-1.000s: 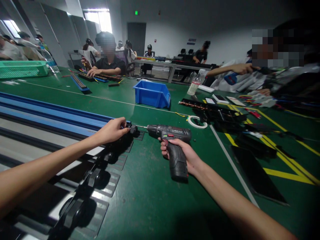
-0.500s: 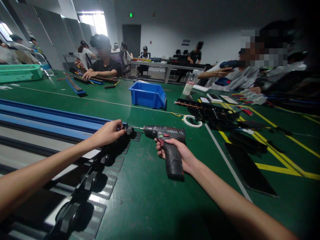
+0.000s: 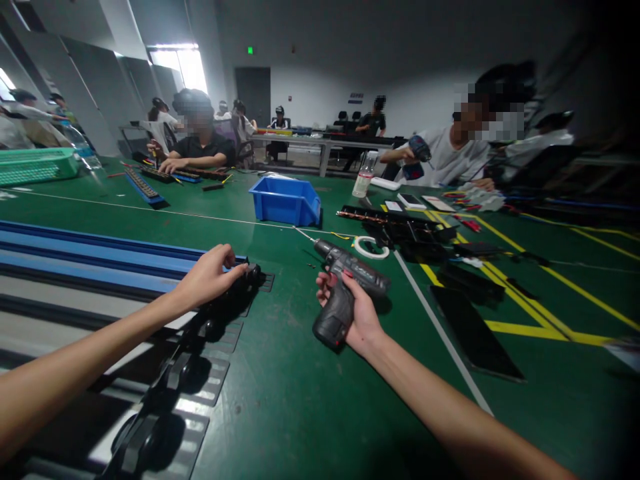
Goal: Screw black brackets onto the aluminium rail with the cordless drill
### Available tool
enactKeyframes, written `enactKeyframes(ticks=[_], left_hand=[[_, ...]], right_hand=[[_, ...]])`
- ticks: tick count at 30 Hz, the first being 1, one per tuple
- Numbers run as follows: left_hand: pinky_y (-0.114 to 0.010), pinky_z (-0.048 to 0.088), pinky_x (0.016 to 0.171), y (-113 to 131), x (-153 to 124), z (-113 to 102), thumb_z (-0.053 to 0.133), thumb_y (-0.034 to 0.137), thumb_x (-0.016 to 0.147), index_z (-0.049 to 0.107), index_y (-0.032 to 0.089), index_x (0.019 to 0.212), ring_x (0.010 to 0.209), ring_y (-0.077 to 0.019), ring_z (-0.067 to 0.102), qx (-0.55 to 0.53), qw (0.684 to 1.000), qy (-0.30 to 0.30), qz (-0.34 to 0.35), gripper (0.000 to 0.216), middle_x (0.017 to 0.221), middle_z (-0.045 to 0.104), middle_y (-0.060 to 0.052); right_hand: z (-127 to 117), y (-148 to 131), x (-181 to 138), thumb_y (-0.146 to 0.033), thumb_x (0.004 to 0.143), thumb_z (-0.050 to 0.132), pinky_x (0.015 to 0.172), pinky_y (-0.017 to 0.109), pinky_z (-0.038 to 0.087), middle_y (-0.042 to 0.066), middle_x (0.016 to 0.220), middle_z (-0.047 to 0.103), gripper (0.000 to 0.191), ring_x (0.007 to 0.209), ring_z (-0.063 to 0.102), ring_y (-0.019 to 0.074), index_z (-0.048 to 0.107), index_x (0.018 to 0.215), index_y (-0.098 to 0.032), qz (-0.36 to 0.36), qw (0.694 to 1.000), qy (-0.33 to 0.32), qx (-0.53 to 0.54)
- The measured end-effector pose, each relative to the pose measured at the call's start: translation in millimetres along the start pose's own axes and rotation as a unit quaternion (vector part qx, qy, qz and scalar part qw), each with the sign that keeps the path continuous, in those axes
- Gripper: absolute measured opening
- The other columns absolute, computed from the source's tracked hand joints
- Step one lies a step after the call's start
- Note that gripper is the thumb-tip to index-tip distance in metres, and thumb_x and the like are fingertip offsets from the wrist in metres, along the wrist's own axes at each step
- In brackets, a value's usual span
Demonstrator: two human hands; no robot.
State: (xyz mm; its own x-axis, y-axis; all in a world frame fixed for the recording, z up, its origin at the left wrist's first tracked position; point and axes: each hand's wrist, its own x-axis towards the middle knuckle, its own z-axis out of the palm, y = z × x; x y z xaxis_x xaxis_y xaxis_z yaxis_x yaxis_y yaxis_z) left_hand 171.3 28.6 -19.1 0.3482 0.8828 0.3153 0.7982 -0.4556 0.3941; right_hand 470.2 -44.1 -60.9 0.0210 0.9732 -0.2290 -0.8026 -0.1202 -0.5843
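Observation:
My right hand (image 3: 356, 312) grips the handle of a dark cordless screwdriver (image 3: 345, 283), whose thin bit points up and away to the left. My left hand (image 3: 207, 279) rests on the far end of a long black assembly (image 3: 200, 340) lying on ribbed grey plates, fingers curled over its end piece. The bit's tip is apart from that end piece. Blue and grey rails (image 3: 100, 253) run leftwards from my left hand.
A blue bin (image 3: 285, 200) stands beyond the tool, a white tape ring (image 3: 370, 248) to its right, then black trays and parts (image 3: 415, 230). A dark flat panel (image 3: 473, 333) lies on the right by yellow floor-style lines. Other people work at the far and right sides of the green table.
My right hand has pulled the screwdriver back from the black assembly's end and swung its bit upward and away. The left hand has stayed on the assembly. The view has shifted slightly.

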Motion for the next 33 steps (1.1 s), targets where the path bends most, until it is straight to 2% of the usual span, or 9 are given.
enactKeyframes(ticks=[2,4,9,14,17,21,27,30,33], left_hand=[[-0.031,0.037,0.073,8.3,-1.1,-4.0,0.051,0.045,0.093,0.05,0.019,0.085,0.08,-0.0195,0.052,0.025,0.996,0.046,0.066,0.028,0.087,0.056,-0.005],[-0.032,0.038,0.077,20.4,1.6,-6.9,0.05,0.037,0.094,0.05,0.018,0.086,0.082,-0.0196,0.053,0.044,0.99,0.045,0.128,0.02,0.087,0.057,-0.006],[-0.03,0.04,0.069,61.0,32.4,11.0,0.05,0.029,0.093,0.057,0.018,0.093,0.077,-0.019,0.059,0.085,0.962,-0.104,0.238,0.012,0.088,0.063,-0.006],[-0.03,0.045,0.07,88.9,78.1,67.3,0.055,0.02,0.085,0.057,0.014,0.119,0.092,-0.0246,0.066,0.142,0.941,-0.194,0.239,0.035,0.109,0.063,-0.013],[-0.03,0.047,0.071,92.6,96.5,95.0,0.054,0.017,0.085,0.057,0.013,0.12,0.092,-0.0246,0.066,0.156,0.943,-0.201,0.214,0.036,0.113,0.061,-0.014],[-0.03,0.048,0.069,90.8,104.4,110.9,0.051,0.014,0.085,0.058,0.013,0.112,0.087,-0.0222,0.066,0.145,0.947,-0.2,0.206,0.028,0.111,0.06,-0.014],[-0.03,0.047,0.073,83.1,98.7,105.1,0.044,0.008,0.087,0.058,0.01,0.103,0.088,-0.0216,0.062,0.149,0.946,-0.177,0.226,0.021,0.103,0.061,-0.015],[-0.03,0.046,0.076,77.3,92.9,86.5,0.039,0.012,0.092,0.058,0.012,0.096,0.083,-0.0192,0.059,0.091,0.959,-0.141,0.227,0.019,0.095,0.061,-0.012],[-0.03,0.045,0.073,70.7,81.1,56.2,0.045,0.016,0.091,0.058,0.014,0.087,0.079,-0.0175,0.056,-0.003,0.972,-0.101,0.211,0.014,0.086,0.06,-0.008]], right_hand=[[-0.6,0.6,-0.9,-0.025,0.088,0.065,0.075,0.026,0.06,0.008,0.107,0.073,0.021,0.092,0.07,0.0169,0.065,0.106,-0.016,-0.047,0.999,0.016,0.017],[-2.1,0.7,-1.4,-0.025,0.087,0.066,0.078,0.028,0.06,0.007,0.11,0.073,0.019,0.096,0.07,0.0171,0.065,0.105,-0.018,-0.063,0.997,0.022,0.037],[-4.2,0.9,0.0,-0.023,0.087,0.065,0.08,0.029,0.061,0.007,0.105,0.074,0.014,0.095,0.071,0.0169,0.065,0.101,-0.018,-0.051,0.996,0.035,0.059],[-3.9,1.1,1.4,-0.021,0.087,0.064,0.074,0.027,0.061,0.008,0.097,0.075,0.012,0.087,0.072,0.0166,0.066,0.097,-0.015,-0.045,0.997,0.023,0.056],[-4.3,0.7,2.3,-0.021,0.087,0.062,0.071,0.026,0.061,0.008,0.094,0.075,0.012,0.082,0.072,0.0158,0.066,0.097,-0.015,-0.036,0.998,0.024,0.054],[-4.2,-1.1,2.7,-0.021,0.087,0.062,0.069,0.025,0.06,0.008,0.093,0.075,0.012,0.08,0.072,0.0149,0.067,0.097,-0.014,-0.021,0.998,0.016,0.058],[-2.4,-4.8,1.1,-0.02,0.086,0.062,0.066,0.024,0.06,0.009,0.092,0.075,0.014,0.077,0.071,0.0149,0.066,0.097,-0.012,0.005,0.999,0.006,0.051],[-3.7,-4.3,1.5,-0.02,0.086,0.062,0.067,0.026,0.061,0.009,0.093,0.075,0.014,0.077,0.072,0.0161,0.065,0.098,-0.014,0.006,0.999,-0.004,0.042],[-5.4,-4.0,1.8,-0.021,0.084,0.063,0.067,0.027,0.061,0.008,0.093,0.075,0.016,0.078,0.072,0.0165,0.066,0.099,-0.015,0.013,0.999,-0.021,0.035]])
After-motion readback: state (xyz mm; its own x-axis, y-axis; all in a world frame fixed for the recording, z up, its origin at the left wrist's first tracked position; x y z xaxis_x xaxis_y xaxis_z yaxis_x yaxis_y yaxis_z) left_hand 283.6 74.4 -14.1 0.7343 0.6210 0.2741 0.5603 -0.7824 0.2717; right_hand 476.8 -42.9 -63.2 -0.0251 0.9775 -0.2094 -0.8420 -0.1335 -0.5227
